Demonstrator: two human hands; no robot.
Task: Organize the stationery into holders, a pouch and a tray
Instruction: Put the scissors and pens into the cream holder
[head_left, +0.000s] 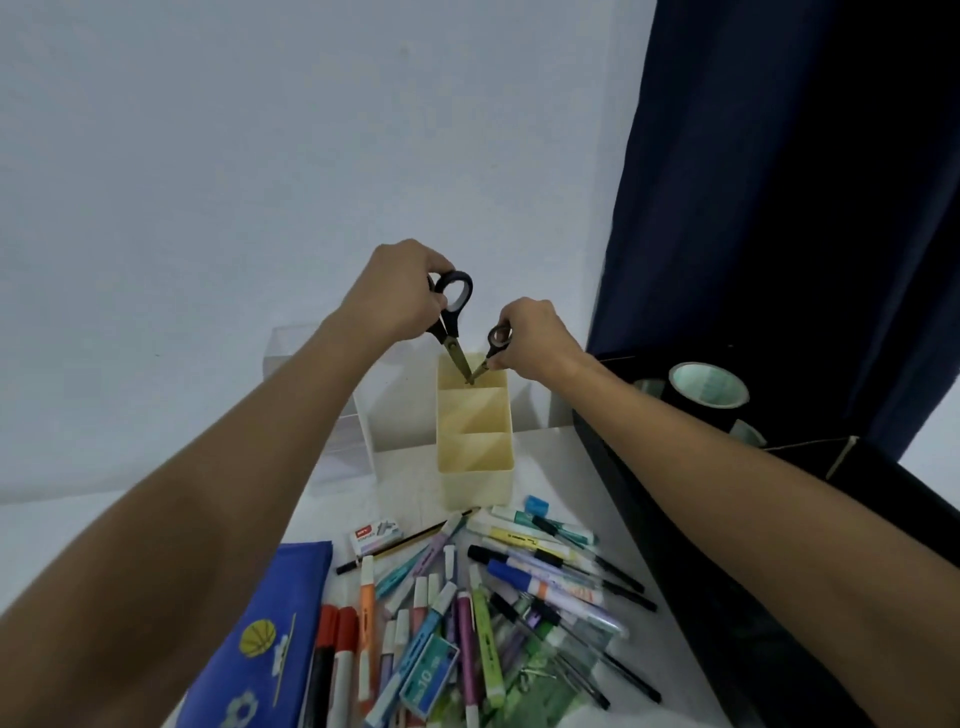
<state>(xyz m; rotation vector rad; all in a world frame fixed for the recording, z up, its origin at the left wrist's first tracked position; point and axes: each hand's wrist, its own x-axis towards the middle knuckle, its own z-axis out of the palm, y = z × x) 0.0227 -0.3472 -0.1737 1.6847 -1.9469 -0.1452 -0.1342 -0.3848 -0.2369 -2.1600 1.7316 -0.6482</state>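
Two hands are up over a cream holder (475, 441) that stands on the white table (410, 488). The holder has three boxes in a row.

The left hand (400, 296) has its fingers curled tight round the handle of the big black scissors (451, 322). One handle ring sticks out past the fingers. The blades are shut and point down into the far box of the holder.

The right hand (535, 335) pinches the handle of the small black scissors (493, 351) with its curled fingers. These blades also point down into the far box. The two tips come together there, just about touching.

Near the person, a big pile of pens and markers (493, 597) lies on the table in front of the holder. A blue pouch (265, 639) lies to the left of the pile, and a small staple box (374, 535) sits beside it. A clear box (332, 415) stands left of the holder. On the right, a roll of tape (709, 387) sits on a black tray (675, 509).
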